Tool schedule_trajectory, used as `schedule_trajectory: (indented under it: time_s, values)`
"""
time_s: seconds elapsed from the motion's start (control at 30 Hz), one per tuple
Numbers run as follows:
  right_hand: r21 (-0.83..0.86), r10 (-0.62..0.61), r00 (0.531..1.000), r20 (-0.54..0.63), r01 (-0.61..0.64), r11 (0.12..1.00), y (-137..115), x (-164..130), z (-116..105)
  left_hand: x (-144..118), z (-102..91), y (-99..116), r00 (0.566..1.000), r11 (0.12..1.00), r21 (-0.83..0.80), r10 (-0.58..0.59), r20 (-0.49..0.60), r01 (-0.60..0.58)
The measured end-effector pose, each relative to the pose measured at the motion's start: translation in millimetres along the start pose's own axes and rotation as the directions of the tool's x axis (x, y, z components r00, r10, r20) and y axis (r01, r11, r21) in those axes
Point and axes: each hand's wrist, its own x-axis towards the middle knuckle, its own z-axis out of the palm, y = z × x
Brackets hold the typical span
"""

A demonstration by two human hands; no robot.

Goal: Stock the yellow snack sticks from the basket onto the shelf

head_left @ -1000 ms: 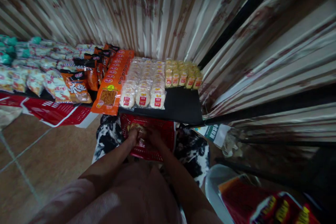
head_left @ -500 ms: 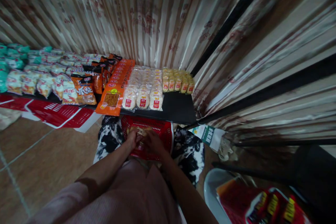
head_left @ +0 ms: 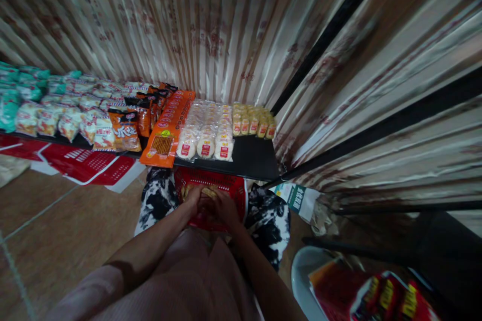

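Both of my hands are low inside a red basket (head_left: 241, 195) between my knees. My left hand (head_left: 193, 199) has its fingers closed on small yellowish snack packets (head_left: 209, 192), and part of the bunch shows to its left. On the other side my right hand (head_left: 226, 209) curls its fingers against the same packets. Dim light and the hands themselves hide the exact grip. Just beyond the basket, on a black shelf (head_left: 251, 155), are rows of round white wrapped crackers (head_left: 206, 147) and similar small yellow packets (head_left: 254, 123).
Left along the shelf lie a flat orange snack bag (head_left: 165, 135), orange-and-black bags (head_left: 126, 130), white bags (head_left: 70, 123) and green bags (head_left: 8, 108). A black pole (head_left: 331, 35) slants up at right. A pale tub (head_left: 301, 271) with red packages (head_left: 339, 291) stands lower right.
My hands have shifted slightly inside the basket, and the yellow packets between them now lie more level. The view has tilted a little; the shelf goods look unmoved.
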Motion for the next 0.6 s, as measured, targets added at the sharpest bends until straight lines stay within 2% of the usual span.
schedule_trajectory:
  time_s: [0.1,0.23,0.33,0.43,0.6]
  values:
    - [0.104,0.079,0.994,-0.069,-0.071,0.992,0.5,-1.3,-4.5,-5.6,4.5,4.3,0.999,1.000,-0.004,-0.019,0.039,0.020]
    - [0.313,0.240,0.967,-0.090,-0.201,0.928,-0.2,-2.4,-8.7,-7.8,8.7,5.9,0.997,0.999,-0.019,0.048,0.053,-0.047]
    - [0.489,0.352,0.935,-0.047,-0.286,0.824,-1.5,-2.9,-10.4,-10.0,10.6,7.4,0.998,0.998,-0.014,0.062,0.031,-0.062]
    - [0.633,0.428,0.903,0.020,-0.343,0.694,-2.6,-3.8,-10.6,-14.8,12.0,10.1,0.995,0.996,-0.036,0.085,0.055,-0.083]
    - [0.781,0.526,0.844,0.104,-0.397,0.482,-5.5,-6.1,-12.4,-23.1,13.7,13.5,0.989,0.991,-0.052,0.129,0.068,-0.126]
